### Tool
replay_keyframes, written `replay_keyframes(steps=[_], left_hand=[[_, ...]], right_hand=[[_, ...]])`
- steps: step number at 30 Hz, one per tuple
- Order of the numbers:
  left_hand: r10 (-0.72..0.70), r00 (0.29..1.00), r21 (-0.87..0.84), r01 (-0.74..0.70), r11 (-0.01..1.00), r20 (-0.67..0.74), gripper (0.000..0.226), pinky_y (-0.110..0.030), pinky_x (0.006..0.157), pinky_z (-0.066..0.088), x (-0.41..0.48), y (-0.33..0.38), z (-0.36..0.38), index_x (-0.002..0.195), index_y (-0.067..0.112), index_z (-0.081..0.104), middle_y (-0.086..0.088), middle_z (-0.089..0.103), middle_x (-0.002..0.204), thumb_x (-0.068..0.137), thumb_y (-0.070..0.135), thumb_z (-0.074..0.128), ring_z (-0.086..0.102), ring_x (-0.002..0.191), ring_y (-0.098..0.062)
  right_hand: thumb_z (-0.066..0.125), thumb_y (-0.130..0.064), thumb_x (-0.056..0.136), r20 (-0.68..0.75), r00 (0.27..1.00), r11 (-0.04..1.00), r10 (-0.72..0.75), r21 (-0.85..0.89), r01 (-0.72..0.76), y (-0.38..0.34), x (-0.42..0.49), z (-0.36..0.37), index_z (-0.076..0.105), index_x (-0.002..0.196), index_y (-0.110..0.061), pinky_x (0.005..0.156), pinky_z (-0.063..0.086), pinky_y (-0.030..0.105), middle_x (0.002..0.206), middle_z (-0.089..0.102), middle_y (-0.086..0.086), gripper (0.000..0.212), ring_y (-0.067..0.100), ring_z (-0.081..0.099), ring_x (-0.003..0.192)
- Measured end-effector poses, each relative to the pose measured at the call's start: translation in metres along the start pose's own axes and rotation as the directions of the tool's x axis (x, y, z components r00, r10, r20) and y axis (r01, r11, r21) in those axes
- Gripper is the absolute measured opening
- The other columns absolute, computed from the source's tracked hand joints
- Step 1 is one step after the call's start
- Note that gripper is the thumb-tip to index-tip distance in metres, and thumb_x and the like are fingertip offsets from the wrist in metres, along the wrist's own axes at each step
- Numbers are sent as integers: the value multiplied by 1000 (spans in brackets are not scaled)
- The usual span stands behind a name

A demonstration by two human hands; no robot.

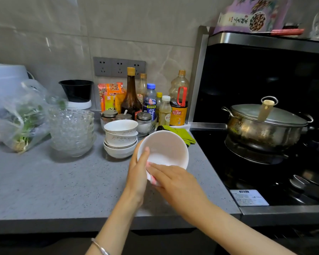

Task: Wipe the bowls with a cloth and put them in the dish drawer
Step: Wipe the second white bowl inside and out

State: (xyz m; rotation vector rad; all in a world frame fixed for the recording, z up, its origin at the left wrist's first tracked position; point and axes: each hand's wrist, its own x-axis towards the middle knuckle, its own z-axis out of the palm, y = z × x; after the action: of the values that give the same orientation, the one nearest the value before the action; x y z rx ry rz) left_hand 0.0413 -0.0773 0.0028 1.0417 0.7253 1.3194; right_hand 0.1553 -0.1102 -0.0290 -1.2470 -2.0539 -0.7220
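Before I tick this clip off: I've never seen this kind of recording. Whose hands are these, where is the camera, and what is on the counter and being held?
There is no machine here: these are a person's two bare hands, filmed by one wide-angle camera worn on the head, looking forward and down. The left hand grips a white bowl by its rim, tilted toward the camera. The right hand presses a cloth against the bowl's near edge with flat fingers. On the grey counter behind sit a stack of white bowls, a stack of glass bowls, a bag of greens, sauce bottles and a green fabric piece. To the right, a lidded pot stands on the stove. No drawer shows in this picture.
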Motion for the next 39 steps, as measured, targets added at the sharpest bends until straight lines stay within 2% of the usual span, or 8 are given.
replay_keyframes(steps=[4, 11, 15, 19, 25, 29, 32, 39], left_hand=[[72, 977, 193, -112, 975, 202, 25, -8, 69, 46, 6, 15, -13, 101, 37, 58, 17, 64, 101, 99, 17, 43, 61, 85, 9], [-118, 992, -106, 112, 988, -54, 26, -22, 62, 52, -4, -8, 9, 118, 15, 61, -7, 70, 100, 94, 21, 54, 68, 86, -15], [-20, 1000, 91, 18, 996, 23, 19, -23, 74, 48, 5, 11, -3, 108, 28, 59, -2, 65, 108, 98, 18, 47, 61, 92, -11], [20, 990, 161, -42, 986, 137, 21, -16, 67, 48, 5, 18, -10, 104, 33, 59, 7, 65, 102, 98, 17, 46, 61, 91, -7], [44, 999, -23, -43, 999, 31, 27, -16, 66, 50, -8, -3, 13, 105, 35, 59, 6, 67, 101, 97, 12, 47, 63, 92, -9], [-13, 982, 250, -36, 968, 191, 27, -12, 69, 48, 8, 13, -6, 97, 34, 56, 10, 62, 98, 99, 10, 42, 59, 89, -6], [-52, 966, 291, -25, 957, 253, 26, -14, 74, 46, 11, 18, -13, 98, 32, 57, 10, 63, 98, 98, 9, 44, 59, 94, -10], [-43, 998, 55, 40, 998, 40, 23, -21, 68, 49, -2, -12, 11, 106, 31, 58, 1, 67, 101, 97, 14, 46, 63, 89, -11]], right_hand=[[48, -28, 95, 8, 988, 983, -154, -99, 154, 26, -13, -5, 74, 105, -15, 94, 47, 31, 107, 72, -4, 31, 14, 67, 98], [51, -27, 86, -80, 994, 996, 73, -46, -77, -9, 8, 1, 74, 101, -17, 61, 46, 22, 101, 73, -7, 29, 13, 67, 74], [49, -29, 91, -93, 988, 988, -124, -106, 114, 12, -3, 3, 75, 98, -14, 81, 50, 27, 102, 73, -4, 31, 15, 69, 89], [45, -25, 98, -95, 979, 966, -180, -207, 157, 22, -12, -1, 75, 98, -13, 93, 47, 30, 100, 72, -2, 32, 16, 68, 94], [46, -32, 92, -174, 978, 993, 110, -24, -116, -10, 5, 1, 74, 94, -18, 55, 46, 22, 90, 73, -10, 31, 11, 66, 72], [33, -39, 102, -113, 984, 990, -139, -37, 136, 14, -12, 2, 75, 92, -16, 69, 50, 23, 95, 73, -8, 49, 12, 68, 78], [36, -37, 101, -88, 971, 970, -224, -113, 214, 26, -18, 0, 75, 88, -17, 79, 48, 24, 94, 73, -7, 47, 12, 69, 85], [29, -42, 102, -157, 987, 1000, 29, 8, -28, 5, -2, 6, 73, 86, -18, 56, 48, 23, 87, 73, -11, 52, 10, 67, 73]])
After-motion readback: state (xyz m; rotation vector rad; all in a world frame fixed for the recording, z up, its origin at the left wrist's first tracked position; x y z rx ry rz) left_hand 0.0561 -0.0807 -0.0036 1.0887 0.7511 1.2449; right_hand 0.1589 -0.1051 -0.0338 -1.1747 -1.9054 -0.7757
